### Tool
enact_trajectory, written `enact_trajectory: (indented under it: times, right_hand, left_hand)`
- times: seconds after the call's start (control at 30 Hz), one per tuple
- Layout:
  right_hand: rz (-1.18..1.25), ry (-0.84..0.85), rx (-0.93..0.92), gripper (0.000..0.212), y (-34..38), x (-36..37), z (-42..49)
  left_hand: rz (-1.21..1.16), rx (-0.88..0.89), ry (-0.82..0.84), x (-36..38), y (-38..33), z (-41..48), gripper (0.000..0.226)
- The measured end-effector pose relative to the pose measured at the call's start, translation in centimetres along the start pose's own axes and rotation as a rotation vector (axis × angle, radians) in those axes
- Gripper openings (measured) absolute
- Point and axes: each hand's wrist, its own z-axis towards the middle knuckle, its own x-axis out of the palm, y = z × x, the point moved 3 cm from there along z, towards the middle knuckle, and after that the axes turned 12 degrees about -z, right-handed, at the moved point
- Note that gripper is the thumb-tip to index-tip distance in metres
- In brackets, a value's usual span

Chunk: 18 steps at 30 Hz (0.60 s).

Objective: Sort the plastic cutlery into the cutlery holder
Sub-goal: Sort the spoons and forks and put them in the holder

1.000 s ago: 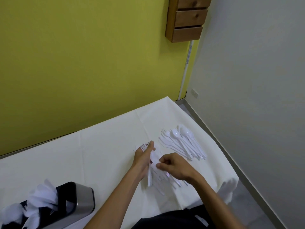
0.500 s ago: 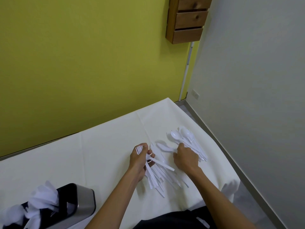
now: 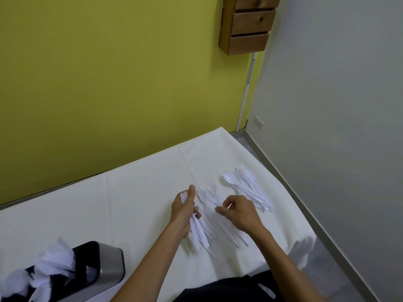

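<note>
My left hand (image 3: 183, 211) grips a bundle of white plastic forks (image 3: 197, 233), tines sticking out past the thumb, handles fanning toward me. My right hand (image 3: 237, 213) hovers just right of it over a loose pile of white cutlery (image 3: 210, 197) on the table, thumb and forefinger pinched; whether it holds a piece is unclear. A separate heap of white spoons (image 3: 246, 185) lies further right. The metal and black cutlery holder (image 3: 109, 265) stands at the near left with white cutlery in it.
The table carries a white cloth (image 3: 130, 192) whose right edge (image 3: 290, 192) drops off near the grey wall. A yellow wall runs behind the table. A wooden drawer unit (image 3: 248, 22) hangs high on that wall.
My right hand has pulled back from the spoon heap toward the left hand's bundle. The left hand has kept its grip on the forks and barely moved.
</note>
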Motion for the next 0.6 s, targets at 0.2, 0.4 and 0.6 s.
enact_trajectory:
  times: [0.2,0.4,0.6]
  right_hand:
    - [0.084,0.298,-0.182,0.019,1.6,-0.2,-0.7]
    - [-0.133,-0.312,0.046,0.036,-2.4,-1.9,2.2]
    - [-0.234,-0.070,0.005,0.033,-2.6,0.9,1.9]
  left_hand:
    - [0.164,0.088,0.145,1.6,-0.2,-0.6,0.030]
    - [0.040,0.026,0.050,0.7,0.1,0.4,0.019]
    - [0.005,-0.041,-0.016,-0.2,0.0,0.2,0.015]
